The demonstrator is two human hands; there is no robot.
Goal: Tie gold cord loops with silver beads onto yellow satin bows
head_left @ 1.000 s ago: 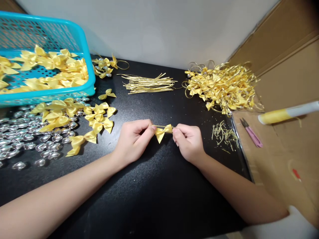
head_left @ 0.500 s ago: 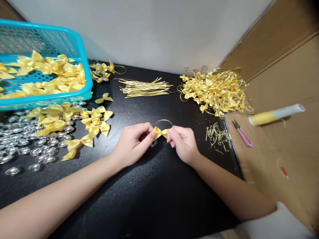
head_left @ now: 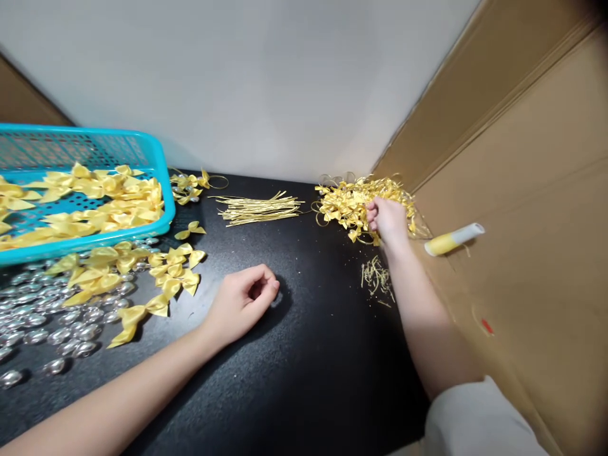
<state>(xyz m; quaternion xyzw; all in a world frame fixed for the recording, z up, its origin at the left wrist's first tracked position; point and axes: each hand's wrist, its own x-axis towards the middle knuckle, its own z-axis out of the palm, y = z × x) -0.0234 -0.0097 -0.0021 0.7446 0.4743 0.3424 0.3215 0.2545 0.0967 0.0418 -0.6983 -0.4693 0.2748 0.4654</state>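
Observation:
Over the right-hand pile of yellow bows with gold wire loops (head_left: 349, 206) is my right hand (head_left: 390, 223), its fingers curled together. Whether it still holds a bow cannot be made out against the pile. My left hand (head_left: 244, 301) rests on the black table (head_left: 304, 354), thumb and forefinger pressed together in a ring with nothing visible between them. Loose yellow bows (head_left: 173, 272) lie to its left, beside many silver beads (head_left: 61, 335). A bundle of gold wire strips (head_left: 261, 209) lies beyond it.
A turquoise basket (head_left: 164, 183) of yellow bows stands at the left. Several looped bows (head_left: 187, 187) lie beside it. Wire clippings (head_left: 377, 278) are near my right forearm. A yellow and white tube (head_left: 453, 240) is on the cardboard at the right. A pale wall rises behind.
My right hand has moved from beside my left hand to the right-hand pile. The bow and loop have left my left hand. The view has shifted, and the pink snips no longer show.

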